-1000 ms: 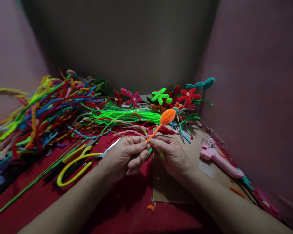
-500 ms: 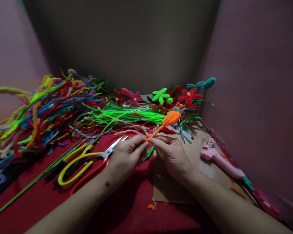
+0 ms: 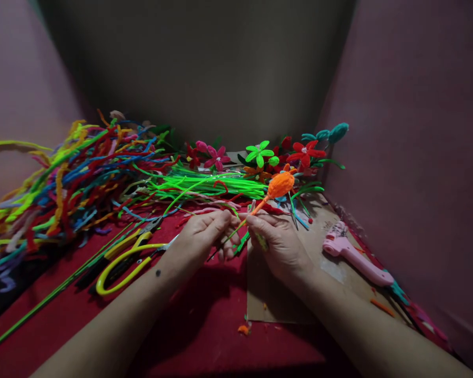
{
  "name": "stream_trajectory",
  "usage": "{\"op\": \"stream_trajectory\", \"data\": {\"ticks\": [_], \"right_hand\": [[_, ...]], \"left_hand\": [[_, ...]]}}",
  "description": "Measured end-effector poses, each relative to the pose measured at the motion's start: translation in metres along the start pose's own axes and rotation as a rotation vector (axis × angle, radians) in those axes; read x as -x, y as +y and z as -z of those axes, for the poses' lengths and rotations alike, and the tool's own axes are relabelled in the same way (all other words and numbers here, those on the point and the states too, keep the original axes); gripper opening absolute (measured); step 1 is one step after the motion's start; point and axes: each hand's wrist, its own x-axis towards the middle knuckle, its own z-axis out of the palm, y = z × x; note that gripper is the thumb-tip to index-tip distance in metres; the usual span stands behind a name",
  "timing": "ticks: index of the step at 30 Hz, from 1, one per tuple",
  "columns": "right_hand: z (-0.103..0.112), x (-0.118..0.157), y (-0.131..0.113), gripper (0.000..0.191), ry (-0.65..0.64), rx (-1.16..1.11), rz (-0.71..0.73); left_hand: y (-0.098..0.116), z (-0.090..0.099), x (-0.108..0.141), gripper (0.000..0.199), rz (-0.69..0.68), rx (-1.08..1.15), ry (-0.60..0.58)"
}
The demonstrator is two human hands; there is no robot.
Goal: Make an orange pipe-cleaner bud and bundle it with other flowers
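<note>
Right hand: closed, thumb and fingers pinching orange bud by its stem; bud tilted up, above cardboard. Left hand: fingers loosely curled at stem's thin lower end; firmness of grip cannot be told. Yellow-handled scissors: on red worktop, partly behind left forearm. Pink glue gun: right side. Green pipe cleaners: bundled beyond hands. Mixed-colour pipe cleaners: heaped at left.

From where I'm standing, I can't read any text, label, brand, number or sign on anything lying about or held up here
</note>
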Motion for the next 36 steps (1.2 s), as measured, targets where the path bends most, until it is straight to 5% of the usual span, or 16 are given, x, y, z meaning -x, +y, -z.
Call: {"op": "stream_trajectory", "data": {"ticks": [8,12,22,30,36], "right_hand": [[-0.001,0.003,-0.003,0.013,0.077,0.142,0.036],[-0.004,0.006,-0.004,0.017,0.061,0.202,-0.021],[-0.005,0.007,-0.012,0.009,-0.093,0.231,-0.008],[0.003,0.001,-0.001,0.008,-0.036,0.015,-0.163],[0.006,0.0,0.002,0.011,-0.049,-0.057,-0.19]], "left_hand": [[-0.021,-0.004,0.003,0.021,-0.438,-0.731,0.254],[-0.027,-0.005,0.003,0.014,-0.565,-0.84,0.276],[-0.006,-0.012,0.006,0.016,-0.166,-0.328,0.234],[-0.012,-0.003,0.0,0.019,0.13,0.316,-0.055],[-0.009,0.0,0.001,0.018,0.191,0.315,-0.178]]}}
